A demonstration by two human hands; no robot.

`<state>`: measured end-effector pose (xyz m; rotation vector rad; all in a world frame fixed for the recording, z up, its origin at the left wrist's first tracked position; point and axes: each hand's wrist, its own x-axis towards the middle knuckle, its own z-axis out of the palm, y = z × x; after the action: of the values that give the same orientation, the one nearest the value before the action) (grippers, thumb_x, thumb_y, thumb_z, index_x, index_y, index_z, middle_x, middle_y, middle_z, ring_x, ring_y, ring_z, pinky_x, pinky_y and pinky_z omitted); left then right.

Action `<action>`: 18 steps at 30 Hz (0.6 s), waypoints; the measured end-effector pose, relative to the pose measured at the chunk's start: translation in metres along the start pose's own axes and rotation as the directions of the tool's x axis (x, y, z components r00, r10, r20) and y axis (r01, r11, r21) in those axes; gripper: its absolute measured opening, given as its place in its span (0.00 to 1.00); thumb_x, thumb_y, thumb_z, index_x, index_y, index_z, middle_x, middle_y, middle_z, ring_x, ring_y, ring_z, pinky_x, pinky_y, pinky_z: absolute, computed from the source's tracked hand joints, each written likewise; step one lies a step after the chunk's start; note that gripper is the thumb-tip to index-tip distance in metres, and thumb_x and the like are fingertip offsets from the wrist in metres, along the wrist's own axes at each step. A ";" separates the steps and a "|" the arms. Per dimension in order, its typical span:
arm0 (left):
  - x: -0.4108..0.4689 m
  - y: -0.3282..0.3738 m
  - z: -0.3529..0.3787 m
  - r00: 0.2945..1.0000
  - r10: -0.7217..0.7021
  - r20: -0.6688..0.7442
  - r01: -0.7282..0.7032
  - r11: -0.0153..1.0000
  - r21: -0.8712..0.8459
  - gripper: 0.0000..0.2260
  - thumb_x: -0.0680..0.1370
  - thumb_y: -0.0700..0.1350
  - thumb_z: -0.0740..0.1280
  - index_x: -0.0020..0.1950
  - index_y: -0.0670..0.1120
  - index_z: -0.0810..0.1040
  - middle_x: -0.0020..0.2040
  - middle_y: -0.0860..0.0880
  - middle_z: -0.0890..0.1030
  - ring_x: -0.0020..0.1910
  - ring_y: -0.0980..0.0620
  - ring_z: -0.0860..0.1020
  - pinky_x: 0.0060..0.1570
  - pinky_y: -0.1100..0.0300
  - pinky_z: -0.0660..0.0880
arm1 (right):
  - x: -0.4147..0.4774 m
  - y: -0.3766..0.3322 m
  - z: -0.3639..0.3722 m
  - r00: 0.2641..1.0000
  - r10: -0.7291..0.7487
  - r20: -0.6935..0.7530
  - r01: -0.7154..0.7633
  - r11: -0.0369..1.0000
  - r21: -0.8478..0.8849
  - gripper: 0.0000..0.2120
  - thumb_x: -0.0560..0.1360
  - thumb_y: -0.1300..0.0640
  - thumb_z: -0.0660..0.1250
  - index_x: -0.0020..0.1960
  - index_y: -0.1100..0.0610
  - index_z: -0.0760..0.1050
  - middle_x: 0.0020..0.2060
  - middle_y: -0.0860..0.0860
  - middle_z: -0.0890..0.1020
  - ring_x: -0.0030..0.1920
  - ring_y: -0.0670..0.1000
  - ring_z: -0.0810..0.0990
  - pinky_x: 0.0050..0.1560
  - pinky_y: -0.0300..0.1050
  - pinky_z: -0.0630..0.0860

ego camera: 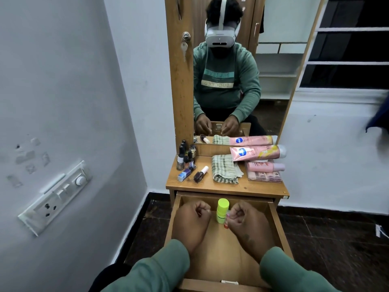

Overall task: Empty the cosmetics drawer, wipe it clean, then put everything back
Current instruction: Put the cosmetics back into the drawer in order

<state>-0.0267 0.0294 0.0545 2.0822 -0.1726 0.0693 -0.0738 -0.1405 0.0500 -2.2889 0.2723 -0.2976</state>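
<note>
The wooden drawer is pulled out below the dressing table, and both my hands are inside it. A neon-yellow bottle stands upright at the drawer's back, between my hands. My right hand is curled beside that bottle and pinches a small pink and red item, mostly hidden by the fingers. My left hand is curled into a fist to the left of the bottle, and I see nothing in it. A folded green checked cloth lies on the tabletop.
Several nail polish bottles stand and lie at the tabletop's left. Pink tubes, a pink bottle and a clear box are stacked at its right. A mirror rises behind. A wall with a switchboard is at the left.
</note>
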 end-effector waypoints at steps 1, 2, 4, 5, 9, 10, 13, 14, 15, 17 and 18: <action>0.002 0.002 -0.004 0.998 0.034 -0.052 -0.034 0.999 -0.006 0.08 0.78 0.42 0.71 0.43 0.55 0.83 0.41 0.58 0.84 0.45 0.64 0.80 0.44 0.73 0.73 | 0.000 -0.006 0.002 1.000 -0.021 0.006 0.021 1.000 0.008 0.11 0.73 0.57 0.77 0.43 0.44 0.76 0.37 0.45 0.82 0.39 0.42 0.82 0.40 0.40 0.82; 0.005 0.004 -0.006 0.994 0.052 -0.099 -0.055 0.998 -0.025 0.08 0.78 0.41 0.71 0.43 0.54 0.83 0.40 0.58 0.83 0.44 0.64 0.80 0.42 0.73 0.73 | 0.001 -0.014 0.003 0.999 -0.035 0.018 0.034 0.999 0.033 0.11 0.74 0.58 0.76 0.44 0.45 0.76 0.38 0.45 0.82 0.40 0.43 0.81 0.42 0.39 0.81; 0.010 0.008 -0.010 0.986 0.043 -0.159 -0.056 0.995 -0.080 0.07 0.79 0.43 0.71 0.42 0.53 0.82 0.39 0.56 0.83 0.42 0.61 0.80 0.41 0.68 0.75 | 0.004 -0.033 0.008 0.998 -0.059 0.015 0.057 0.992 0.113 0.10 0.75 0.60 0.74 0.46 0.46 0.76 0.40 0.46 0.82 0.42 0.43 0.80 0.42 0.36 0.79; 0.012 0.011 -0.010 0.983 0.035 -0.179 -0.055 0.992 -0.109 0.07 0.79 0.44 0.71 0.42 0.53 0.82 0.38 0.55 0.83 0.41 0.58 0.80 0.41 0.63 0.77 | 0.007 -0.044 0.010 0.998 -0.069 0.004 0.068 0.985 0.157 0.10 0.75 0.61 0.74 0.46 0.48 0.77 0.40 0.46 0.82 0.42 0.43 0.80 0.42 0.34 0.78; 0.025 0.017 -0.014 0.955 0.029 -0.296 -0.059 0.994 -0.091 0.07 0.79 0.43 0.70 0.41 0.51 0.80 0.39 0.54 0.82 0.41 0.54 0.80 0.43 0.56 0.78 | 0.026 -0.073 0.030 0.998 -0.059 -0.017 0.061 0.956 0.288 0.08 0.75 0.63 0.72 0.45 0.51 0.78 0.40 0.48 0.84 0.41 0.45 0.82 0.42 0.35 0.79; 0.029 0.018 -0.017 0.942 0.023 -0.334 -0.043 0.998 -0.052 0.05 0.78 0.43 0.70 0.42 0.51 0.80 0.41 0.54 0.81 0.42 0.54 0.79 0.43 0.57 0.76 | 0.031 -0.078 0.035 0.998 -0.068 -0.018 0.070 0.952 0.298 0.08 0.75 0.64 0.71 0.45 0.51 0.78 0.40 0.48 0.84 0.42 0.46 0.83 0.43 0.38 0.80; 0.044 0.018 -0.026 0.906 -0.026 -0.422 0.058 0.996 0.064 0.05 0.76 0.43 0.72 0.49 0.48 0.78 0.49 0.49 0.78 0.45 0.51 0.75 0.45 0.59 0.69 | 0.042 -0.089 0.047 0.998 -0.060 -0.019 0.063 0.947 0.315 0.10 0.75 0.67 0.69 0.45 0.52 0.78 0.40 0.47 0.84 0.42 0.45 0.83 0.44 0.38 0.80; 0.049 0.018 -0.028 0.901 -0.051 -0.431 0.093 0.993 0.076 0.07 0.76 0.43 0.73 0.52 0.47 0.78 0.51 0.48 0.78 0.46 0.49 0.75 0.46 0.59 0.69 | 0.045 -0.091 0.050 0.999 -0.046 -0.017 0.049 0.947 0.318 0.10 0.74 0.67 0.69 0.46 0.52 0.79 0.41 0.46 0.84 0.42 0.45 0.83 0.44 0.39 0.81; 0.054 0.018 -0.031 0.900 -0.068 -0.431 0.120 0.988 0.094 0.10 0.76 0.43 0.73 0.55 0.46 0.78 0.54 0.47 0.77 0.49 0.48 0.76 0.47 0.58 0.69 | 0.047 -0.092 0.053 0.999 -0.035 -0.014 0.038 0.948 0.318 0.10 0.74 0.68 0.69 0.46 0.53 0.79 0.41 0.46 0.84 0.43 0.45 0.83 0.45 0.40 0.81; 0.065 0.015 -0.034 0.911 -0.064 -0.407 0.146 0.974 0.174 0.17 0.77 0.45 0.73 0.64 0.45 0.79 0.60 0.44 0.78 0.56 0.44 0.77 0.51 0.56 0.72 | 0.050 -0.094 0.060 1.000 -0.027 -0.008 0.028 0.948 0.317 0.11 0.74 0.68 0.68 0.48 0.54 0.80 0.42 0.47 0.84 0.44 0.47 0.83 0.47 0.42 0.82; 0.070 0.012 -0.036 0.920 -0.055 -0.389 0.148 0.965 0.214 0.19 0.77 0.47 0.73 0.67 0.44 0.78 0.62 0.43 0.78 0.58 0.43 0.77 0.54 0.53 0.73 | 0.049 -0.094 0.062 1.000 -0.025 -0.004 0.025 0.946 0.322 0.11 0.73 0.69 0.68 0.48 0.54 0.80 0.42 0.47 0.84 0.44 0.47 0.83 0.47 0.42 0.82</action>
<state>0.0411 0.0479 0.0914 2.2685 0.1927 0.4481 0.0012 -0.0496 0.0849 -1.9698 0.1792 -0.3297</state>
